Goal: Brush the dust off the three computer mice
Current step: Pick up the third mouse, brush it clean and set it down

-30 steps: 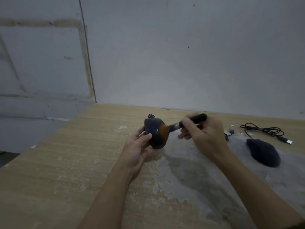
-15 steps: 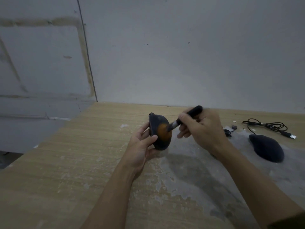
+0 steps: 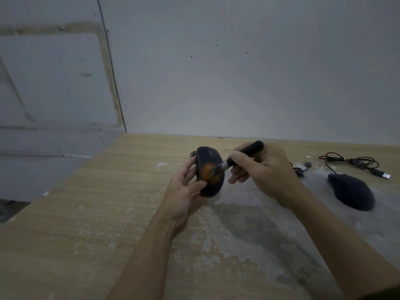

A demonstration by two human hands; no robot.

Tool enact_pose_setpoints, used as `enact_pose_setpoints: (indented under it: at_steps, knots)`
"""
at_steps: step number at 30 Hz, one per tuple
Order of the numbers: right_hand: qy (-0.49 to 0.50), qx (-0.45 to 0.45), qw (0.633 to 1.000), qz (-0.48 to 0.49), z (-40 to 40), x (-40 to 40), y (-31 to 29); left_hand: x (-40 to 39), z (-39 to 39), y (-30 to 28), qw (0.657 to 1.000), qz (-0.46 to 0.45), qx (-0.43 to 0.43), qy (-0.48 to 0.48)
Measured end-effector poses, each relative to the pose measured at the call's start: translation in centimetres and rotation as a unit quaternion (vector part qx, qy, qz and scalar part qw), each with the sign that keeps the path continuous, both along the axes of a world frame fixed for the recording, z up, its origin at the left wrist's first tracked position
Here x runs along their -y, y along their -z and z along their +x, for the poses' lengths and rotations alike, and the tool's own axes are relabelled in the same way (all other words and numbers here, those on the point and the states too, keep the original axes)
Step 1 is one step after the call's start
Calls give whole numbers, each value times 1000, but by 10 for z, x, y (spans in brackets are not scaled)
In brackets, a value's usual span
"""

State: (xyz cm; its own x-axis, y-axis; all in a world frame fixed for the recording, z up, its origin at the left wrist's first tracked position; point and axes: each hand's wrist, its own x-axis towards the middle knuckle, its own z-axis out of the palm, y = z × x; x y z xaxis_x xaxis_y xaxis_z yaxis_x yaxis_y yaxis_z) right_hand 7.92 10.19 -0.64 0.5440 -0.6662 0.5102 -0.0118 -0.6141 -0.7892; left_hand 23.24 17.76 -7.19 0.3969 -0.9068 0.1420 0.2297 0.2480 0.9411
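My left hand point(image 3: 184, 191) holds a dark computer mouse point(image 3: 213, 187) upright above the wooden table, thumb on its near edge. My right hand point(image 3: 266, 172) grips a black-handled brush point(image 3: 249, 151) whose orange bristles press flat on the mouse's top surface. A second dark mouse point(image 3: 351, 191) lies on the table to the right, its cable point(image 3: 350, 161) coiled behind it and ending in a USB plug point(image 3: 385, 175). A third mouse is not visible.
The wooden table point(image 3: 86, 224) has a grey worn patch point(image 3: 249, 219) under my hands. Its left edge drops away to the floor. A grey wall rises right behind the table. Another small cable end point(image 3: 307, 163) lies behind my right hand.
The brush bristles have moved across the mouse's surface, now spread flat on its middle. The mouse is turned a little more toward me, showing its wheel. The second mouse stays still.
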Motion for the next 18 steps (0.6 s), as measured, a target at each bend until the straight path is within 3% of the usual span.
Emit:
enact_pose_setpoints:
  at_steps: [4,7,11,15,18]
  knots:
    - [40,40,998,-42,1,0,1,0,-1,0,1000,8,24,0]
    - [-30,2,999,14,1,-3,0,-1,-3,1,1000,11,26,10]
    - [55,59,996,-28,1,2,0,-1,-4,1,999,15,37,21]
    - [-36,35,998,43,1,-1,3,-3,-1,4,1000,10,15,22]
    - [-47,9,998,44,1,0,2,-2,-6,4,999,16,42,11]
